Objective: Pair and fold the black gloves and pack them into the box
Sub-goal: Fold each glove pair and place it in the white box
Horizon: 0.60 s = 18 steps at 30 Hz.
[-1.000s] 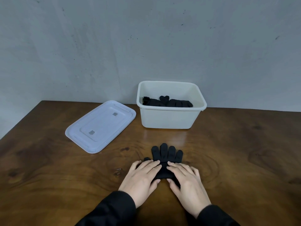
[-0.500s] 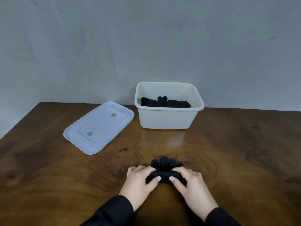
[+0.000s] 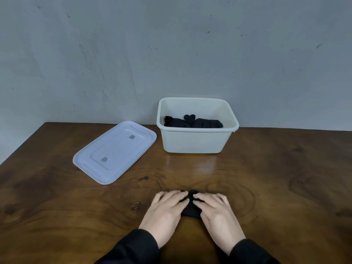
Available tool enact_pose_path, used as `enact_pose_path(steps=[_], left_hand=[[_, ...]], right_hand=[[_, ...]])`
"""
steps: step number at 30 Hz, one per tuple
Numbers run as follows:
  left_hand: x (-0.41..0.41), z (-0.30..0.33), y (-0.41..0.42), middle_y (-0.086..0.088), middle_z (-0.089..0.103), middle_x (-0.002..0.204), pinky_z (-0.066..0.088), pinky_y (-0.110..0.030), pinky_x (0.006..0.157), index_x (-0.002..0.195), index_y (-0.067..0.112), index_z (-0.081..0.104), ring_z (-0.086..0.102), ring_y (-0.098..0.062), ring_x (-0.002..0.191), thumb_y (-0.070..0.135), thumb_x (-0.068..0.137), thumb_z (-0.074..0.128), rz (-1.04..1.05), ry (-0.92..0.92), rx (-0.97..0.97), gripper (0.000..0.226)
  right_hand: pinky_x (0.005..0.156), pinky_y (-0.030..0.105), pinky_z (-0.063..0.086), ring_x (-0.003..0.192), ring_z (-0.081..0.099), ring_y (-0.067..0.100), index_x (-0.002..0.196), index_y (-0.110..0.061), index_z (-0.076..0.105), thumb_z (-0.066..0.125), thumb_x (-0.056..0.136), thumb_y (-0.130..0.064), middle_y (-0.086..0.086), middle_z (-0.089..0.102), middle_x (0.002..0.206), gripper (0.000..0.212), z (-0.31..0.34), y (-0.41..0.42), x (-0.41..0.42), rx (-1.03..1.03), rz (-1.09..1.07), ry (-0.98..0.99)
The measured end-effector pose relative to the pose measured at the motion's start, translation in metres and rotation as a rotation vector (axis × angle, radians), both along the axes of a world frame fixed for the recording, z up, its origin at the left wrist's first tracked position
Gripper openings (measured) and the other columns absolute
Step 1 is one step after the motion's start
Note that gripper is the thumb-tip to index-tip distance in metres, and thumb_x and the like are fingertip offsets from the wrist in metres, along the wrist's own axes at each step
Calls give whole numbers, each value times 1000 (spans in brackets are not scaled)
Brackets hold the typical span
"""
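Both hands rest side by side on a folded bundle of black gloves [image 3: 191, 211] near the front of the wooden tabletop [image 3: 285, 187]. The left hand [image 3: 165, 212] lies over the bundle's left part with its fingers spread and only slightly bent, pressing the cloth down; the right hand [image 3: 217, 214] covers the right part the same way, its fingertips meeting those of the left hand over the bundle's far edge. Neither hand curls round the cloth; the fingers are a little blurred. Only a dark strip of glove shows between the two hands and a small bump past the fingertips. Black sleeves [image 3: 137, 248] cover both wrists. Well beyond the hands, near the grey wall [image 3: 171, 54], stands the open cream plastic box [image 3: 194, 141], and inside it lie more folded black gloves [image 3: 192, 122], heaped along the bottom. To the left of the box, just beside it, the pale lid [image 3: 114, 151] lies flat on the tabletop at an angle
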<state>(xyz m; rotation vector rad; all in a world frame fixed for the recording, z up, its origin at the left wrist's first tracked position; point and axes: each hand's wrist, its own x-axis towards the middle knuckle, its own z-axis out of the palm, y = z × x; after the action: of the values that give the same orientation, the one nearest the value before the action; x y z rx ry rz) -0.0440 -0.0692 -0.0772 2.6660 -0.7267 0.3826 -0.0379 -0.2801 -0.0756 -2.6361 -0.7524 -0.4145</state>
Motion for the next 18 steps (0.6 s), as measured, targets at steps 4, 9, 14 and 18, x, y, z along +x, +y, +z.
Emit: enact_pose_path(steps=[4, 9, 14, 18], left_hand=[[-3, -5, 6, 13, 46, 147, 24, -37, 109, 136, 25, 56, 39, -7, 137, 45, 98, 45, -7, 53, 68, 44], [10, -1, -6, 12, 56, 138, 26, -36, 108, 133, 26, 58, 48, -8, 129, 44, 88, 59, 19, 36, 139, 49], [28, 0, -2, 17, 69, 115, 29, -29, 103, 117, 30, 66, 59, -4, 113, 35, 79, 73, 31, -4, 70, 39], [46, -2, 21, 17, 69, 112, 32, -23, 99, 105, 31, 73, 62, -3, 109, 44, 89, 53, 130, -26, 3, 29]], right_hand=[[112, 33, 28, 135, 44, 2, 136, -24, 59, 59, 91, -42, -14, 51, 146, 48, 1, -8, -5, -72, 29, 92], [106, 29, 29, 125, 53, -1, 130, -33, 55, 73, 79, -32, -20, 59, 134, 54, 8, -3, 3, -155, 13, 165], [97, 24, 32, 106, 61, -2, 116, -34, 62, 83, 67, -21, -21, 67, 113, 55, 31, -2, 18, -134, 49, 148], [96, 27, 37, 108, 59, 6, 118, -27, 66, 83, 70, -11, -16, 66, 118, 54, 73, -30, 42, -12, 20, 44]])
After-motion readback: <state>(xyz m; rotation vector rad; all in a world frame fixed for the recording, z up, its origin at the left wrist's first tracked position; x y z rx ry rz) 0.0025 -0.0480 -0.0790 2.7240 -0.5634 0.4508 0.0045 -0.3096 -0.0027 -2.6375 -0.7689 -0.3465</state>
